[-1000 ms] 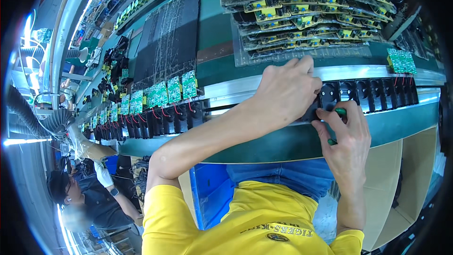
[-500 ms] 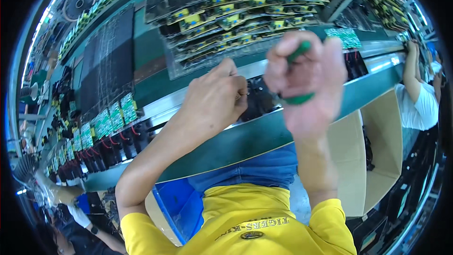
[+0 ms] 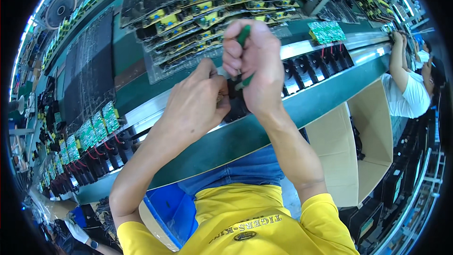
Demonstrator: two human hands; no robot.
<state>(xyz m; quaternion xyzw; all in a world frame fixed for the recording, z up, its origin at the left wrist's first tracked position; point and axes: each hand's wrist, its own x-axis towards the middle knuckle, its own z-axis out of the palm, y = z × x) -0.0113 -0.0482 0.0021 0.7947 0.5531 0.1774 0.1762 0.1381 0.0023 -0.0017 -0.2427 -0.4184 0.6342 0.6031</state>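
My right hand [image 3: 257, 61] is closed around a pair of green-handled pliers [image 3: 243, 36], with one handle up by the fingers and the other near the palm. Their dark jaws point at my left hand and are mostly hidden. Fingers curled, my left hand [image 3: 196, 97] pinches something small at the metal rail, largely covered by the fingers. Between and below the hands sit black plastic housings [image 3: 299, 73], which continue in a row to the right. Green circuit boards [image 3: 99, 125] with red wires stand along black housings on the left.
Behind my hands rises a stack of trays [image 3: 198, 19] of boards with yellow parts. A green circuit board [image 3: 327, 32] lies to the right. An open cardboard box [image 3: 337, 156] stands below the green bench edge [image 3: 198, 160], a blue bin [image 3: 172, 208] by my legs. Co-workers are at both sides.
My right hand has come left and in toward my left hand with the pliers. The view has shifted, uncovering more black housings on the right. My left hand keeps its pinch.
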